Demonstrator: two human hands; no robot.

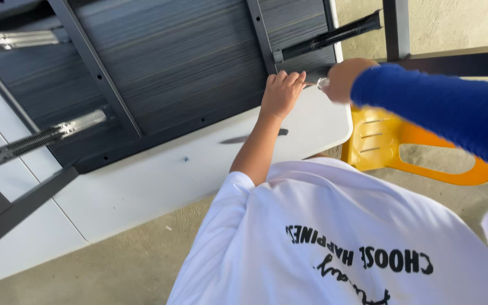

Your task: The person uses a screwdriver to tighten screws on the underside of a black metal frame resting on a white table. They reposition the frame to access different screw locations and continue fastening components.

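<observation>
Rt hand (343,79), blue sleeve, clenched on small metal piece (323,83) at dark wood-grain panel (187,56) corner, beside co-worker's flat hand (282,93); left hand out of view.

Your right hand (343,79) is blurred, its fist closed on a silvery bit (323,83) too small to identify. The co-worker's forearm (255,147) crosses 1 smeared dark streak (238,139) you cannot make out. Your blue sleeve (441,107) covers part of the yellow chair (379,147)

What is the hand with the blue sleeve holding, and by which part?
The right hand is closed on a small shiny metal piece; blur hides which part it grips.
</observation>
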